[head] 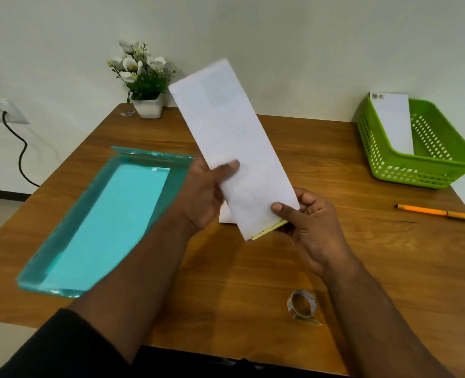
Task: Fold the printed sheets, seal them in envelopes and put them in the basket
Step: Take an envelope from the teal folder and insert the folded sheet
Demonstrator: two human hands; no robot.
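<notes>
Wooden table (253, 268) against a plain pale wall. Both hands hold a white envelope (234, 143) tilted in the air over the table's middle. Left hand (207, 195) grips its left long edge, thumb on the front face. Right hand (310, 227) pinches the lower end, where a yellow strip (269, 231) shows at the envelope's bottom edge. Another white sheet (224, 214) lies on the table beneath, mostly hidden. Teal plastic folder (100, 222) lies near the left edge. Green basket (422, 167) sits at the far right corner, with one envelope (392, 118) leaning inside. Orange pen (434, 212) by the right edge, tape roll (302, 304) near the front edge, potted flowers (144, 77) at the far edge.
</notes>
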